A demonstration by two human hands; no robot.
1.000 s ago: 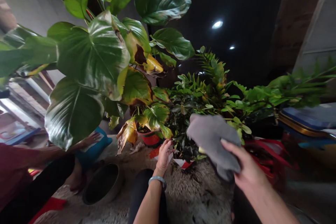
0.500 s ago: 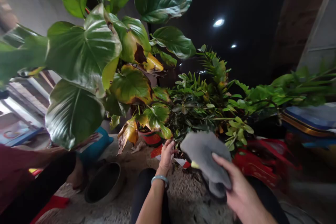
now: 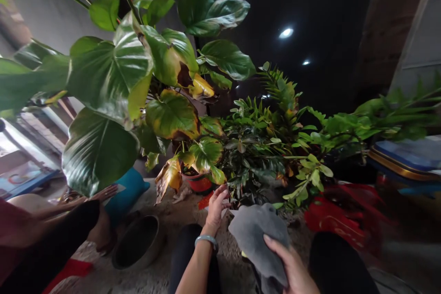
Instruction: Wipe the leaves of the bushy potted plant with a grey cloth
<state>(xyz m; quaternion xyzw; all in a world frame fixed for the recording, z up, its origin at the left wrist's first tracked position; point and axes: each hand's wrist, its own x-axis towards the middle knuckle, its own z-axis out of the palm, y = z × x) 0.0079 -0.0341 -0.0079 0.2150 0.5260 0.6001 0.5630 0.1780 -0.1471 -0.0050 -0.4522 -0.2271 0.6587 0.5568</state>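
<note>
My right hand [image 3: 292, 268] grips a grey cloth [image 3: 257, 234], low at the bottom middle, just under the dark-leaved potted plant [image 3: 255, 165]. My left hand [image 3: 217, 204], with a bracelet on its wrist, reaches up to the lower leaves and the white and red pot of that plant. Its fingers curl at the foliage; what they pinch is hidden. A big-leaved plant [image 3: 113, 82] with yellowing leaves towers at the left, rooted in a red pot [image 3: 198, 183].
Another person sits at the left, with an arm and hand [image 3: 99, 193] stretched toward a teal cushion [image 3: 129, 188]. A dark round bowl [image 3: 136, 241] lies on the rough floor. Red objects [image 3: 330, 216] and a blue tray [image 3: 406, 154] sit at the right.
My right hand has dropped down and leftward with the grey cloth, away from the plant's upper leaves. My left hand stays at the lower foliage.
</note>
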